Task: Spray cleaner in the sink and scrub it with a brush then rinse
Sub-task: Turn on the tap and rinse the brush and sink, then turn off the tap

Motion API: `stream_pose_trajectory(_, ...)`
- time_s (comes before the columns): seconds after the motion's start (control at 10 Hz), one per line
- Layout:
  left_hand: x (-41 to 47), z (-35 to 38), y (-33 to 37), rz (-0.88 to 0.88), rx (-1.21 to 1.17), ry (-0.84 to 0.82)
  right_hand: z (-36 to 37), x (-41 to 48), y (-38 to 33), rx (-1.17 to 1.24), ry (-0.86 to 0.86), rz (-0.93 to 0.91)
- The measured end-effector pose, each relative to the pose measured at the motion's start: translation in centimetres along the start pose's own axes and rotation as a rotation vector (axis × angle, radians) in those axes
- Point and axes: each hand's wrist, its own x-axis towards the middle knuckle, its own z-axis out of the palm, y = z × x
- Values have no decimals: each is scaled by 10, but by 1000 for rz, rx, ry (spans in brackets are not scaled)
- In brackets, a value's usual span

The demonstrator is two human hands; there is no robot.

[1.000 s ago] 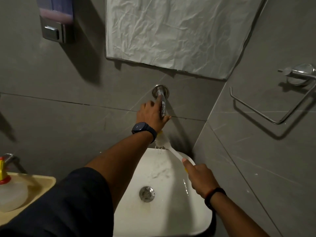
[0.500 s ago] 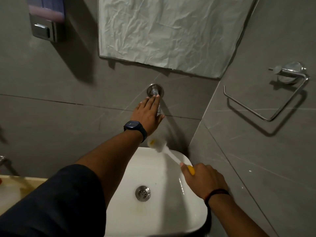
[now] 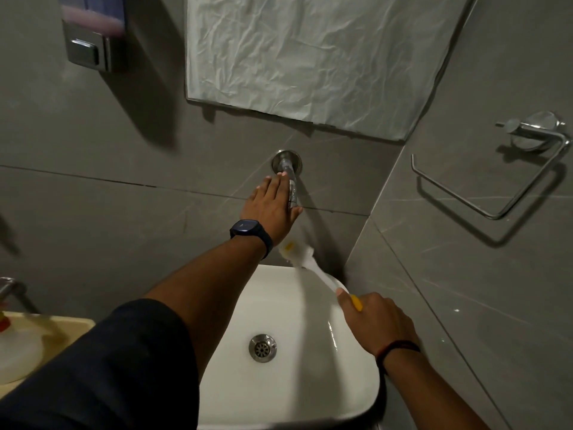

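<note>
A white sink [image 3: 279,386] with a metal drain [image 3: 262,347] sits below a wall-mounted steel tap [image 3: 290,178]. My left hand [image 3: 273,209], with a dark watch on its wrist, lies flat against the tap, fingers straight and together. My right hand [image 3: 376,321] grips the yellow handle of a white brush [image 3: 305,259], whose bristle head hovers under the tap, over the sink's back rim. A white spray bottle [image 3: 17,352] with a red and yellow top stands at the far left on a cream ledge.
A covered mirror [image 3: 310,57] hangs above the tap. A soap dispenser [image 3: 93,35] is fixed at upper left. A chrome towel ring [image 3: 496,181] juts from the right wall, close beside the sink. Another tap [image 3: 9,288] shows at the left edge.
My left hand has gone from curled around the tap to flat against it with fingers extended. The foam seen in the basin a second ago is gone. The brush head stays under the tap.
</note>
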Motion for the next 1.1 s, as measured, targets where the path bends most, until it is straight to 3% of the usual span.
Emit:
stream_pose_trajectory(0.5, -8, 3, 3, -28, -89, 2, -2, 0, 3, -37, 38, 22)
stream_pose_trajectory(0.6, -20, -3, -4, -14, -101, -40, 4, -1, 4, 186, -1, 135)
stream_pose_trajectory(0.7, -45, -13, -11, -24, -118, -29, 14, -3, -2, 568, -37, 226)
stream_pose_trajectory(0.8, -88, -26, -28, -71, -145, -13, 29, -14, -19, 748, -40, 229)
stream_pose_trajectory(1.0, -203, -75, -114, -230, 24, -15, 76, -71, -84, 965, 13, 299)
stream_pose_trajectory(1.1, -255, -104, -174, -313, 144, -63, 107, -114, -140, 949, 108, 179)
